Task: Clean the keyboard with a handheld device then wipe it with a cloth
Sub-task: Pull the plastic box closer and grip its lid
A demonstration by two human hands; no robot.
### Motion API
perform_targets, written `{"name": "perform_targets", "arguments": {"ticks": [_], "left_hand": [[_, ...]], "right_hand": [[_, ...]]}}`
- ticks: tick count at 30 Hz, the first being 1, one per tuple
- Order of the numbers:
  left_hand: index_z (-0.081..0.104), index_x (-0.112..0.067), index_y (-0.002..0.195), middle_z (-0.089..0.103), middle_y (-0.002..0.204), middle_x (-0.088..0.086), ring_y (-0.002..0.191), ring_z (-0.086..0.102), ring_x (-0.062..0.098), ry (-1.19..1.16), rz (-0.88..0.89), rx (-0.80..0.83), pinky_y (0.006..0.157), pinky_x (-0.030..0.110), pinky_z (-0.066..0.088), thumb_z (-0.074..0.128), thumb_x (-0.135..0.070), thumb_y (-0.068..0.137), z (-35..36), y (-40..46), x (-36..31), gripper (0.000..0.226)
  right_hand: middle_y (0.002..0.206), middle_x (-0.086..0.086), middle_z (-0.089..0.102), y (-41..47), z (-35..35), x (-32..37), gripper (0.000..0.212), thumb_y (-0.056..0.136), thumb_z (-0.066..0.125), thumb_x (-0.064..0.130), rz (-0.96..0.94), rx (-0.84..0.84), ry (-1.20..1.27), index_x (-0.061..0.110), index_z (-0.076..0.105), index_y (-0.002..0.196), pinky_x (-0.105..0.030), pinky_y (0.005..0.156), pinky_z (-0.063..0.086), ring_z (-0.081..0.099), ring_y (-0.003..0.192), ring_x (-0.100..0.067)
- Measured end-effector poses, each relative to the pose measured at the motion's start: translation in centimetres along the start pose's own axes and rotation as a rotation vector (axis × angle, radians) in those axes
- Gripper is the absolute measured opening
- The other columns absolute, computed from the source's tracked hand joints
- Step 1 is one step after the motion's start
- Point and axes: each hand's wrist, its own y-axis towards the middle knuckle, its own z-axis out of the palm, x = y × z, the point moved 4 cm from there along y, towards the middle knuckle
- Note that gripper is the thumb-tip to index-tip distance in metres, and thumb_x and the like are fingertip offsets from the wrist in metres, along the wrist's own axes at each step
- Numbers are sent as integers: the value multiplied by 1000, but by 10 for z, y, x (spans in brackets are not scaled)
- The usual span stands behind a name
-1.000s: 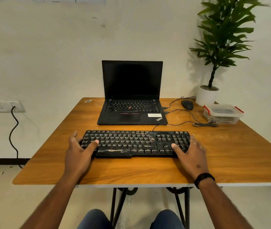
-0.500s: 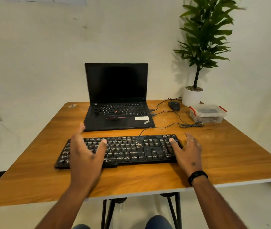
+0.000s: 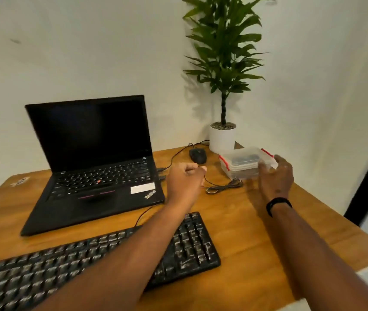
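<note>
Both hands reach for the clear container (image 3: pixel 243 163), right hand (image 3: pixel 276 176) spread beside it, left hand (image 3: pixel 184 179) loosely curled, empty; a careless grab could snag the coiled cable (image 3: pixel 223 187) lying just before it.

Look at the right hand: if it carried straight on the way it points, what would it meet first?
Most likely the clear plastic container with red clips. The right hand points at its near right end with fingers spread, and nothing shows between them. The picture is blurred, so whether they already touch cannot be told.
</note>
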Motion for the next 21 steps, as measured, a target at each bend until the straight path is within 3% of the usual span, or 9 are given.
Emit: {"name": "perform_targets", "arguments": {"ticks": [5,9,17,21], "left_hand": [[66,-17,76,72,77,4,82,75,27,19,-151,14,84,41,62,72,-22,92,62,54,20,17],[71,-9,101,74,102,9,86,75,25,24,-235,-38,81,39,63,72,-30,88,91,86,36,25],[67,-3,107,72,100,10,68,72,20,-53,-318,-35,70,38,65,78,-17,89,104,99,36,25],[66,-2,116,72,111,15,80,76,27,-40,-330,-42,60,35,64,80,-7,85,88,89,40,33]], "right_hand": [[149,-10,45,48,9,-29,62,94,61,39,119,-7,92,11,42,146,-39,113,36,45,135,-29],[142,-8,53,63,20,-39,56,97,58,39,171,34,141,12,45,144,-38,110,37,49,130,-28],[123,-8,67,58,29,-36,35,98,56,33,134,27,130,10,66,123,-28,91,45,59,105,-20],[112,-4,67,43,23,-31,33,96,59,31,128,24,90,9,67,119,-27,85,46,59,99,-19]]}}
